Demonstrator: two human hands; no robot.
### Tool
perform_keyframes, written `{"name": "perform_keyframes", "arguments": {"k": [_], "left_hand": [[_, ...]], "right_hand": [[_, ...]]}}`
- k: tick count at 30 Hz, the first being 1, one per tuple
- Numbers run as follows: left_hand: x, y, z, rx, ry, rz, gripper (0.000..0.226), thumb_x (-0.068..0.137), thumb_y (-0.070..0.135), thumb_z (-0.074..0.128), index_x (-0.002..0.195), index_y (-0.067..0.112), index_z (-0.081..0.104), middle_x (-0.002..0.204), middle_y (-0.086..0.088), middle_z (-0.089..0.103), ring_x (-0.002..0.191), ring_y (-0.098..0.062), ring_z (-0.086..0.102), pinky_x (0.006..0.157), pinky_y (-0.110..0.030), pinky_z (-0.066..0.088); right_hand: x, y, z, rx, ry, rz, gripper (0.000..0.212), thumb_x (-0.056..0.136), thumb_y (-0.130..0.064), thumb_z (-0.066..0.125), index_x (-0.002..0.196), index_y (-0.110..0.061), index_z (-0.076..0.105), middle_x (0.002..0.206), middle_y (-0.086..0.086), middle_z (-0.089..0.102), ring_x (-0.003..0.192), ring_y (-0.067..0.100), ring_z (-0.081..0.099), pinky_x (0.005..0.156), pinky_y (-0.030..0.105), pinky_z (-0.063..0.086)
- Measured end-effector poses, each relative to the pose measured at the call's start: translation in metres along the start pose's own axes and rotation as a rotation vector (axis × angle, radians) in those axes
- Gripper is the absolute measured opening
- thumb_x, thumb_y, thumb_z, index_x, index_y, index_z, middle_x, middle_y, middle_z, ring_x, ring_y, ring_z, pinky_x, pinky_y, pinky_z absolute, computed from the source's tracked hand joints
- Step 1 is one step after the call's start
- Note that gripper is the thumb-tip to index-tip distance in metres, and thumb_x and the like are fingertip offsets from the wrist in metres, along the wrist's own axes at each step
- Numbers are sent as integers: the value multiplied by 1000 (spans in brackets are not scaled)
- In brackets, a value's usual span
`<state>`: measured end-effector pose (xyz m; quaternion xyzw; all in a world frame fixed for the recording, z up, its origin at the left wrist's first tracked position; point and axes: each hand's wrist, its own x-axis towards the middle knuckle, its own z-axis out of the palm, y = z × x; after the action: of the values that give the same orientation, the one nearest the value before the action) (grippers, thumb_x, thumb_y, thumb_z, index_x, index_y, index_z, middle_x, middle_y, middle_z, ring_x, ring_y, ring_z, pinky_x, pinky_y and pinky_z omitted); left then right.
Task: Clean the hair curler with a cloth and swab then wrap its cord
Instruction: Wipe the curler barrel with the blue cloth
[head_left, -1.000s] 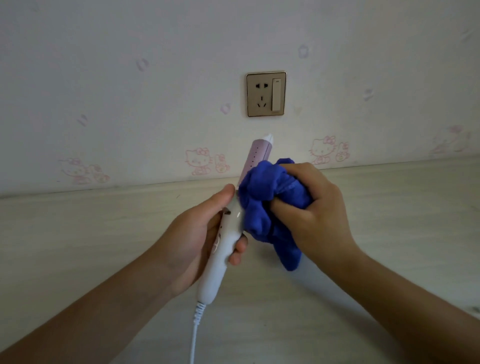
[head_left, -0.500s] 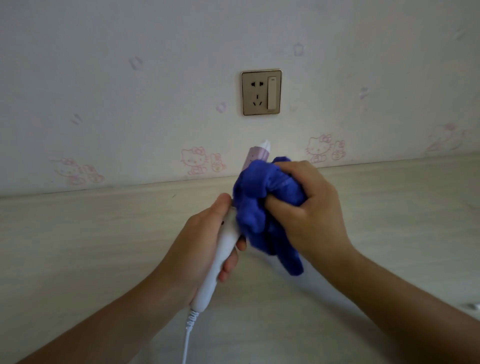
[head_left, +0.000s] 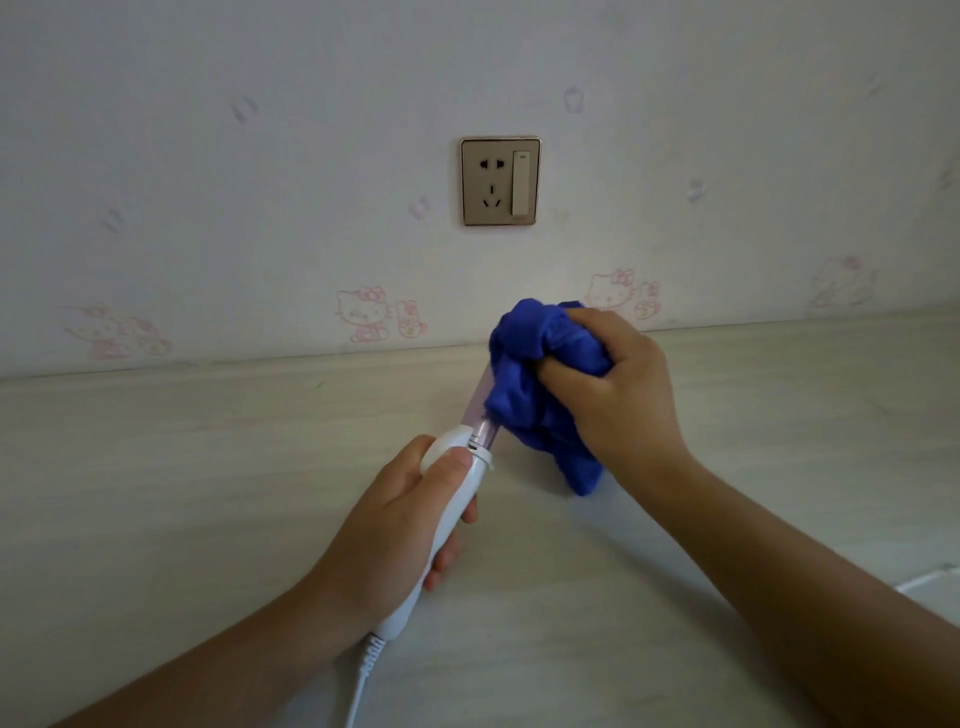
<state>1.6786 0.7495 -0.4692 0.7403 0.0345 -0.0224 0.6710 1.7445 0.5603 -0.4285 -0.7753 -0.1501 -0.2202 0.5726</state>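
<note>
Since the earlier frames the right hand (head_left: 623, 400) and its cloth (head_left: 535, 374) have slid up the curler (head_left: 449, 519), so the tip is now covered and the lower part of the pink barrel (head_left: 483, 415) is bare. Nearest the camera, the white cord (head_left: 370, 652) hangs from the handle's end towards the bottom edge. Just above it, the left hand (head_left: 395, 530) grips the white handle, fingers curled round it and thumb lying along the top. The curler is held tilted above the pale table (head_left: 182, 493), tip pointing away. Beyond, the right hand's fingers clench the bunched blue cloth around the barrel's far end. Farther back, a socket (head_left: 500, 182) sits on the wall (head_left: 260, 156), above pink cartoon stickers (head_left: 363, 314).
</note>
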Motion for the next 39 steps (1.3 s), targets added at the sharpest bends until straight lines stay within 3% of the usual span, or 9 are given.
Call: {"name": "perform_keyframes", "arguments": {"k": [3, 5, 8, 12, 19, 21, 25, 31, 39], "left_hand": [[0, -8, -9, -93, -9, -62, 44, 97, 47, 54, 90, 4, 56, 46, -4, 54, 30, -17, 42, 35, -22, 35], [1, -5, -11, -94, 21, -15, 36, 97, 43, 54, 84, 9, 54, 45, -3, 51, 29, -16, 43, 34, -21, 35], [-4, -3, -8, -196, -78, 0, 33, 94, 41, 62, 78, 12, 62, 58, -13, 54, 31, -16, 39, 33, -20, 34], [-11, -7, -1, -170, -213, 101, 30, 93, 43, 55, 105, 18, 66, 76, -10, 62, 39, -15, 40, 37, -20, 35], [-2, 10, -18, -492, -302, -216, 56, 93, 55, 45, 80, 1, 56, 49, -7, 51, 28, -11, 38, 28, -17, 33], [-3, 17, -19, -549, -452, -241, 60, 97, 54, 42, 76, 3, 64, 52, -5, 50, 31, -8, 40, 30, -18, 35], [-3, 23, -15, -702, -691, -270, 51, 101, 48, 46, 107, 2, 68, 63, -4, 49, 36, -7, 43, 32, -19, 37], [0, 22, -30, -827, -694, -312, 49, 94, 49, 50, 81, 7, 70, 59, -3, 49, 38, -9, 24, 30, -20, 36], [-4, 18, -19, -899, -806, -356, 47, 104, 44, 44, 115, 0, 58, 64, -6, 48, 40, -10, 31, 35, -22, 34]], "right_hand": [[-18, -3, 15, -41, -238, -98, 31, 75, -23, 74, 96, -46, 71, 97, -14, 70, 93, 2, 65, 82, 17, 50], [-26, -3, 20, -46, -316, -149, 37, 72, -24, 74, 104, -43, 72, 97, -12, 69, 92, 3, 65, 82, 16, 50], [-15, 2, 10, -78, -165, -132, 33, 77, -23, 73, 97, -49, 69, 97, -14, 70, 92, 2, 66, 80, 13, 50], [2, 5, -14, -11, 55, -6, 34, 85, -18, 71, 96, -49, 68, 98, -21, 72, 92, -3, 68, 76, 12, 52], [-23, -7, 16, -34, -281, -223, 36, 74, -17, 72, 106, -33, 73, 98, -8, 69, 92, 7, 65, 85, 18, 48], [-16, -7, 6, -31, -170, -213, 34, 76, -15, 71, 106, -32, 71, 98, -7, 69, 91, 7, 65, 85, 21, 50], [-5, -5, -12, 73, 80, -89, 38, 83, -8, 69, 103, -40, 69, 102, -9, 72, 94, 5, 68, 83, 21, 55], [-25, -15, 15, 47, -197, -219, 38, 77, -13, 69, 102, -41, 67, 98, -8, 69, 92, 13, 67, 85, 30, 54], [-8, -4, -5, 54, 96, -80, 32, 83, -14, 67, 104, -38, 68, 102, -7, 72, 94, 7, 68, 83, 28, 57]]}}
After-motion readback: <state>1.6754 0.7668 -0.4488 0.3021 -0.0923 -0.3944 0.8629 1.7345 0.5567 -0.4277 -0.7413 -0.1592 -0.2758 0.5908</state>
